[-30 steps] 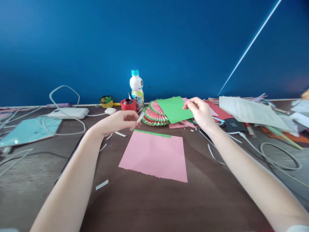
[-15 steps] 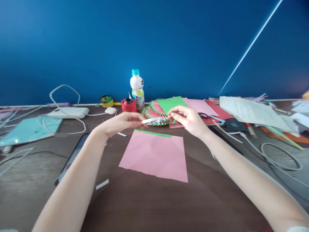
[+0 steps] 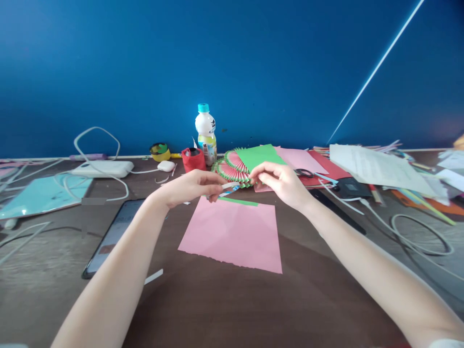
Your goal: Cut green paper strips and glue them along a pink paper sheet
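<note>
My left hand (image 3: 197,187) is closed round the edge of a tape roll (image 3: 231,185), a narrow white ring with blue print on its core. Its fingers hide part of the ring. My right hand (image 3: 271,176) pinches thumb and fingers together just right of the roll; what lies between the fingertips is too small to make out. Both hands hover beyond the far edge of a pink paper sheet (image 3: 232,234). Along that edge runs a green strip (image 3: 241,201), and the near edge is ragged. Pleated red-and-green paper fans (image 3: 232,166) sit behind the hands.
A drink bottle (image 3: 206,133) stands by the blue wall beside a red tape roll (image 3: 193,159). Green paper (image 3: 261,157) and scissors (image 3: 304,173) lie behind my right hand. A phone (image 3: 112,239) is under my left forearm. Cables (image 3: 420,241) and papers (image 3: 384,166) spread right.
My left hand has shifted slightly right and nearer, tilting the tape roll. My right hand has moved a little nearer, still pinched. The pink sheet stays in place.
</note>
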Available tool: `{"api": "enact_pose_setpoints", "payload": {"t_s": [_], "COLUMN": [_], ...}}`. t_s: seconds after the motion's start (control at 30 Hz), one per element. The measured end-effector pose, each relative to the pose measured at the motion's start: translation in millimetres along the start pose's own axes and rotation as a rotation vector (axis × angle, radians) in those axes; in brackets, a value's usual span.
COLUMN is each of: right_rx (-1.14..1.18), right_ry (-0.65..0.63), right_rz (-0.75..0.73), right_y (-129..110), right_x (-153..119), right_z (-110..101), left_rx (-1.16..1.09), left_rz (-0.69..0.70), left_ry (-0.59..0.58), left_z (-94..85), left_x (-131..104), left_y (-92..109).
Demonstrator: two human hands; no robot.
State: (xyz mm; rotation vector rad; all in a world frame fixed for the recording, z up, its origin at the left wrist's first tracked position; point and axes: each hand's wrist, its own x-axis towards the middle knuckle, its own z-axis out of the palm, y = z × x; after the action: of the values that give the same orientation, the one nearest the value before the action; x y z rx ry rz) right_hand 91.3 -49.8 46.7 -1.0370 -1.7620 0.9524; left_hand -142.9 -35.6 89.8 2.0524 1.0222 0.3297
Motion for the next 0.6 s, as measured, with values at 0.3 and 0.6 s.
{"api": "enact_pose_setpoints", "payload": {"t_s": [0.3,0.6], "right_rx": [-0.137,-0.326], "right_ry": [-0.063,0.139], "right_rz": [-0.081,-0.296], "right_y": [-7.7,-7.5], "right_x": [-4.2,-4.8], "right_z": [13.1,18.4], "left_rx": [-0.133,-0.322], "left_rz": [0.082,0.112], "left_ry": [-0.157,-0.146], "left_z": [8.7,20.2], "left_x": [1.4,11.0], "left_y": [3.7,-2.4]}}
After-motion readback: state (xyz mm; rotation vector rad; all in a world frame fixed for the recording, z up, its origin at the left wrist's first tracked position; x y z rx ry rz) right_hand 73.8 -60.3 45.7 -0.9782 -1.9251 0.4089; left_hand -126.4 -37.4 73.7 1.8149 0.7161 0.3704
